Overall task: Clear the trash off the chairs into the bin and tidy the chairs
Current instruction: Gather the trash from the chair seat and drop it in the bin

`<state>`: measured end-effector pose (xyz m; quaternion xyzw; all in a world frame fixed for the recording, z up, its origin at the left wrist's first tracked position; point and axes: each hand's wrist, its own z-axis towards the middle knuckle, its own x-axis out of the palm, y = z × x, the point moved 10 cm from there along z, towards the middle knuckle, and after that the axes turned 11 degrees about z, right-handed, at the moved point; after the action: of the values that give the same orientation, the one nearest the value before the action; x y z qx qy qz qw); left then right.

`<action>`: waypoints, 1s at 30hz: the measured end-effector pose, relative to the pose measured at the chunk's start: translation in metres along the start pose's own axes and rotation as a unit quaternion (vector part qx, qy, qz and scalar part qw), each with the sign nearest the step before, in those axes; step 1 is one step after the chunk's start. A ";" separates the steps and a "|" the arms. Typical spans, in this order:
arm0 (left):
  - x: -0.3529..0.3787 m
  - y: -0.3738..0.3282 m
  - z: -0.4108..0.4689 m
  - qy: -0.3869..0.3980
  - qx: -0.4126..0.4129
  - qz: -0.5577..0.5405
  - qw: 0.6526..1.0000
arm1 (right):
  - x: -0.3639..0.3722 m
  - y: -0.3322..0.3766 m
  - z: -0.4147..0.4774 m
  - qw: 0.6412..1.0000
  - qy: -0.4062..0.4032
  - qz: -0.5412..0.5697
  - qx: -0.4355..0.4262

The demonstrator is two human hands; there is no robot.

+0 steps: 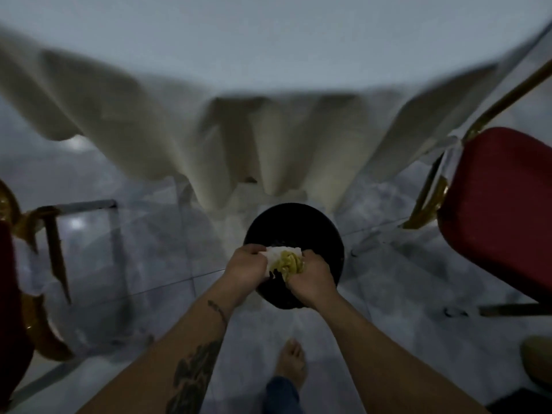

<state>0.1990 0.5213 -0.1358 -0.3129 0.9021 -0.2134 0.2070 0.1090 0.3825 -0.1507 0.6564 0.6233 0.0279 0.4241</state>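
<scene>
A round black bin point(294, 227) stands on the floor in front of me, just below the hanging tablecloth. Over its near half both hands hold a wad of trash point(283, 259), white paper with a yellow-green crumpled piece. My left hand point(243, 265) grips the white paper side. My right hand point(312, 279) grips the yellow-green side. A red padded chair point(501, 210) with a gold frame stands to the right of the bin. Another red chair point(12, 294) with gold legs shows at the left edge.
A table with a long cream tablecloth point(263, 138) fills the space beyond the bin. The floor point(149, 264) is pale glossy tile. My bare foot point(291, 361) stands just behind the bin. A yellowish object point(537, 357) lies at the right edge.
</scene>
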 end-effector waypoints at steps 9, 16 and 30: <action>0.047 -0.009 0.015 0.028 0.013 0.183 0.983 | -0.027 -0.027 0.029 0.999 0.043 0.019 0.017; 0.041 -0.009 0.011 0.023 0.006 0.187 0.982 | -0.046 -0.018 0.016 0.998 0.041 0.045 -0.013; 0.000 -0.035 -0.048 0.047 0.086 0.238 0.966 | -0.056 -0.018 -0.032 0.997 0.020 0.070 0.019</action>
<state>0.1915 0.5087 -0.0776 -0.0604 0.9375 -0.2491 0.2355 0.0644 0.3494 -0.1135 0.7056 0.5847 0.0587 0.3960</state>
